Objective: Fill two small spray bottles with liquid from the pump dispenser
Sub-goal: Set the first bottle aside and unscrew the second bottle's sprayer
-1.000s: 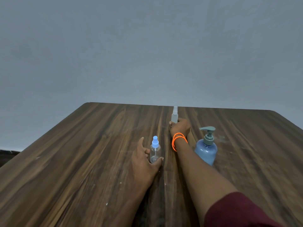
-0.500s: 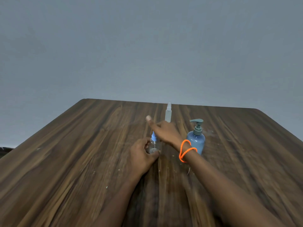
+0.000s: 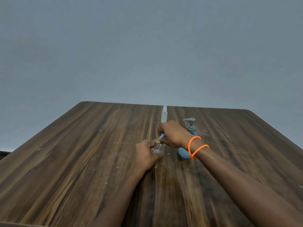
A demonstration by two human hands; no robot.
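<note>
Clear small spray bottle stands mid tabletop; my left hand grips its body, right hand pinches its blue cap. 2nd spray bottle at 12 o'clock, pump dispenser at 2, both untouched.

Blue pump dispenser, grey pump; orange bracelets; dark wood-grain table.

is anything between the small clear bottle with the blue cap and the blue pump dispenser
Nothing on the wooden table does; only the right hand, gripping the bottle's blue cap, crosses before the blue pump dispenser.
</note>
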